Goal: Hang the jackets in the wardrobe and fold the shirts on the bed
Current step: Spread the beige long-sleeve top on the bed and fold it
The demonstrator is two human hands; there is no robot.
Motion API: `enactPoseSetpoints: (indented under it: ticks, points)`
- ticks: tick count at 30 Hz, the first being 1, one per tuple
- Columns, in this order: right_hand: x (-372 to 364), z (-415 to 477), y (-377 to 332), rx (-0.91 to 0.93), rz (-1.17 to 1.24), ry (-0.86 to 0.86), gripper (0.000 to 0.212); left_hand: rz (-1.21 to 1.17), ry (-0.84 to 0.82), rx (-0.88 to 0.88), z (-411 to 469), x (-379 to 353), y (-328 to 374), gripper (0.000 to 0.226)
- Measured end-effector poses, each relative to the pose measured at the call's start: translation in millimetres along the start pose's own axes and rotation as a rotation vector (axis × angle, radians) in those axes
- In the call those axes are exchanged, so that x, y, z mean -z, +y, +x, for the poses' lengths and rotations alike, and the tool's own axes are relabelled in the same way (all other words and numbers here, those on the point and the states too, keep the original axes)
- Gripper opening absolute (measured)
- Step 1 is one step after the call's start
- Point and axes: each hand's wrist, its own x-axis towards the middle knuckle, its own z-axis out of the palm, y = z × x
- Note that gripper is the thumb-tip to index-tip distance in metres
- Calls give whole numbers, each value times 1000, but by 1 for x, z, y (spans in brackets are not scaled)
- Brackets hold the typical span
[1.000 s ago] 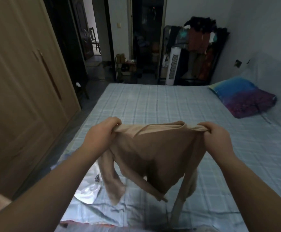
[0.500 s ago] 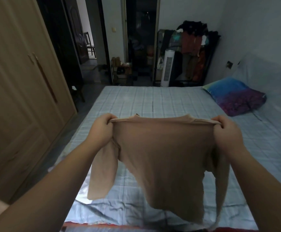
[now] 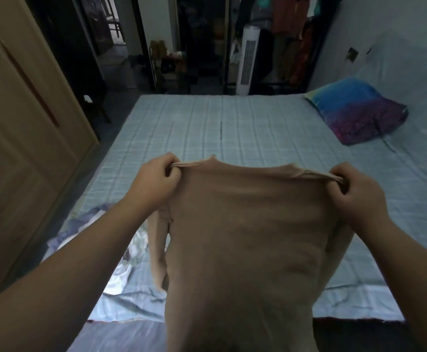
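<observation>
The shirt (image 3: 245,237), a tan one, is hanging in the air right in front of you, over the near end of the bed (image 3: 232,128). Your left hand (image 3: 156,181) is pinching its top left corner, with the fingers curled tight around a little bunch of cloth. Your right hand (image 3: 354,194) is pinching the top right corner the same way. You are holding the top edge pulled straight between your two hands, so the cloth is spreading out flat. The rest of the shirt is hanging down toward you and going off the bottom of the view. One sleeve (image 3: 159,250) is dangling under your left hand.

A crumpled pale cloth (image 3: 121,270) is lying on the bed by your left arm. A blue and purple pillow (image 3: 357,110) is sitting on the far right side of the bed. The wooden wardrobe (image 3: 16,123) is standing on your left with its doors closed. Past the bed, a white tower fan (image 3: 248,64) is standing beside a rack of clothes (image 3: 296,34).
</observation>
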Motion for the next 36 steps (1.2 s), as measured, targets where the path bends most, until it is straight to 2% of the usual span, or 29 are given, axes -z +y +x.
enactPoseSetpoints:
  ticks: [3,11,16,19,22,27,36]
  points:
    - [-44,29,36,-86,-16,-55,21,-7,-77,69,31,-47,-13,12]
    - [-214,118,137,-276,17,-408,18,84,-167,357,134,-209,-84,15]
    - [-327,162,181,-304,26,-432,34,115,-209,500,192,-307,-141,15]
    - [-399,176,210,-289,-20,-453,33,111,-245,540,216,-363,-183,18]
    - [-466,182,240,-296,-43,-463,31,142,-259,551,234,-415,-225,24]
    - [-554,185,281,-249,-139,-432,28,275,-173,503,256,-493,-290,22]
    - [-644,211,318,-69,-307,-388,24,593,-170,365,278,-560,-357,23]
